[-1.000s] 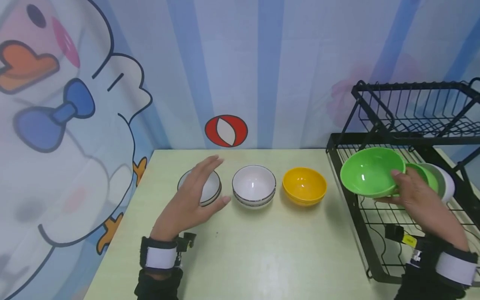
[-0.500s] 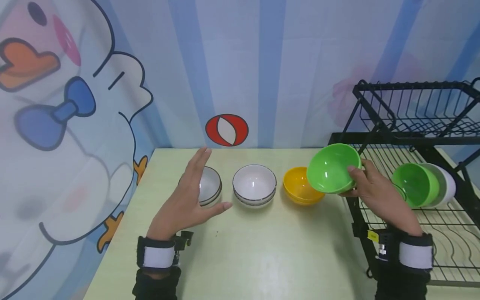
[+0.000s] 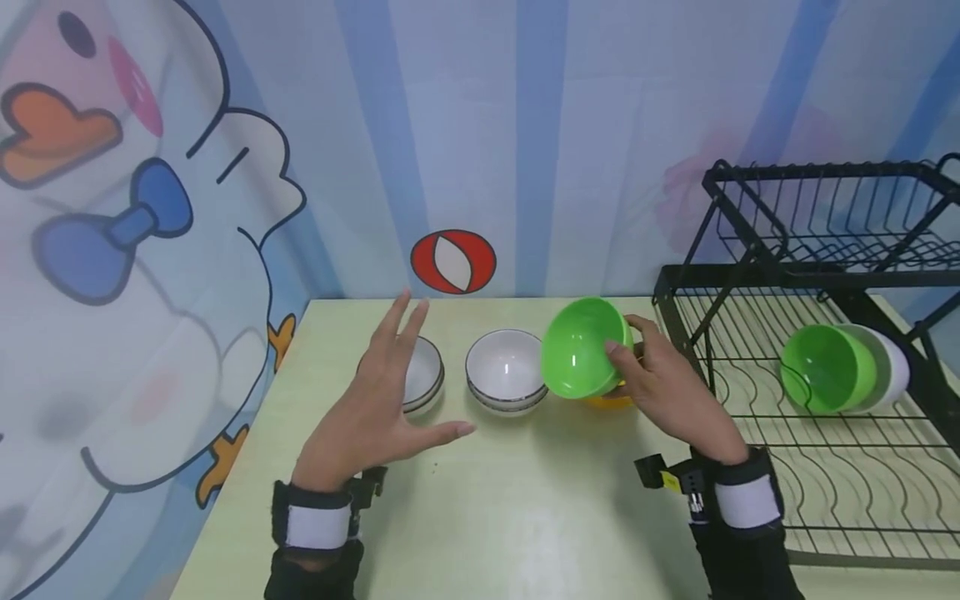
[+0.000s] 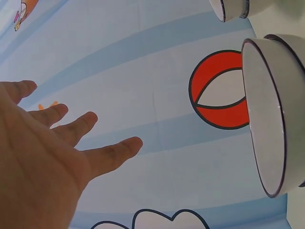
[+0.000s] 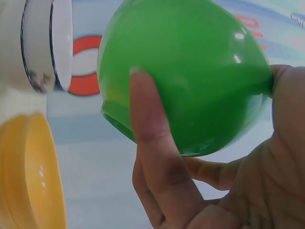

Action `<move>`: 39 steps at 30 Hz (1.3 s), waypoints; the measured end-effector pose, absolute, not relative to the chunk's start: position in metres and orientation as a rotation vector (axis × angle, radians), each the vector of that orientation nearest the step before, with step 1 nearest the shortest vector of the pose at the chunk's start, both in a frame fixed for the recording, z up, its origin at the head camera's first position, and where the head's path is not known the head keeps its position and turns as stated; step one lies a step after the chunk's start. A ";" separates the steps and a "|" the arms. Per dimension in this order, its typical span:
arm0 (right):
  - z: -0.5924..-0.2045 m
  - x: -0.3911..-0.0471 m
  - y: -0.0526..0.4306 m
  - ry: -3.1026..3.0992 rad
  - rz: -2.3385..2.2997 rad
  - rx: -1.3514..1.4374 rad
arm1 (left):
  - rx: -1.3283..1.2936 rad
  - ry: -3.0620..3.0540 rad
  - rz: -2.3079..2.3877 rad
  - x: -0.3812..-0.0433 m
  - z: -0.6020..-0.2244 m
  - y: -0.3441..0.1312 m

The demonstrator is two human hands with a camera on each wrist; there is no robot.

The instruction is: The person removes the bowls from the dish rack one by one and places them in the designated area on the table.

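Observation:
My right hand (image 3: 671, 396) grips a green bowl (image 3: 581, 350) by its right side, thumb at the rim and fingers underneath. The bowl is tilted in the air, partly in front of the yellow bowls (image 3: 611, 402) and close to the middle stack of white bowls (image 3: 504, 367). In the right wrist view the fingers press on the bowl's green outside (image 5: 190, 71). My left hand (image 3: 367, 408) is raised with fingers spread and holds nothing. It partly hides the left stack of white bowls (image 3: 423, 375).
A black dish rack (image 3: 832, 467) with two tiers stands on the right. On its lower tier another green bowl (image 3: 825, 367) leans on its side against a white bowl (image 3: 892, 375). A printed curtain (image 3: 600, 125) hangs behind the pale table (image 3: 510, 517).
My right hand has carried the green bowl left, off the rack, past the table's right side to above the yellow bowls. The left hand has barely moved, its fingers spreading a little.

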State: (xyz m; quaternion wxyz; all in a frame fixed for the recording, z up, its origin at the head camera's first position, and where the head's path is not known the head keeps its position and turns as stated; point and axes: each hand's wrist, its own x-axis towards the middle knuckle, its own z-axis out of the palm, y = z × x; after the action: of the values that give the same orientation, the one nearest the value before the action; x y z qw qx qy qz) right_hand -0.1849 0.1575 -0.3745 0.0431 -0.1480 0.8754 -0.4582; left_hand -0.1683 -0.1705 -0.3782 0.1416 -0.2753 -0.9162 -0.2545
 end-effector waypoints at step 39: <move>-0.393 -0.162 0.070 2.643 -1.303 -0.510 | -0.874 -2.750 -0.538 -0.155 -0.372 -0.154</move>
State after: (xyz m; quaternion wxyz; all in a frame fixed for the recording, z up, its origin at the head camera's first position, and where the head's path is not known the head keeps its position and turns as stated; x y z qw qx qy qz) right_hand -0.1620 0.0700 -0.3928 0.0752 -0.1700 0.8813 -0.4345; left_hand -0.1547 -0.1540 -0.3722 0.1031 -0.2961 -0.9319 -0.1824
